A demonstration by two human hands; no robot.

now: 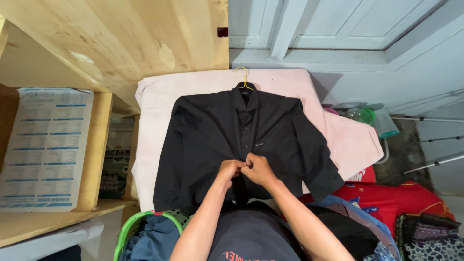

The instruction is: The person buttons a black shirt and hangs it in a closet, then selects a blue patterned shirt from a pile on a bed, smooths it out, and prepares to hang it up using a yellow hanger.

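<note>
A black button-up shirt (208,140) lies flat on a table covered with a pale pink cloth (290,84), hung on a yellow wire hanger (245,77) whose hook sticks out past the collar. My left hand (229,170) and my right hand (258,168) meet at the shirt's front placket, low on the chest. Both pinch the fabric at the button line, fingers closed together. The upper buttons look done up.
A green laundry basket (126,232) with blue clothing sits at lower left. Red printed fabric (401,200) and folded clothes lie at lower right. A wooden shelf (92,150) with a printed sheet stands left; plastic containers (362,116) and a pale blue door (338,29) are behind.
</note>
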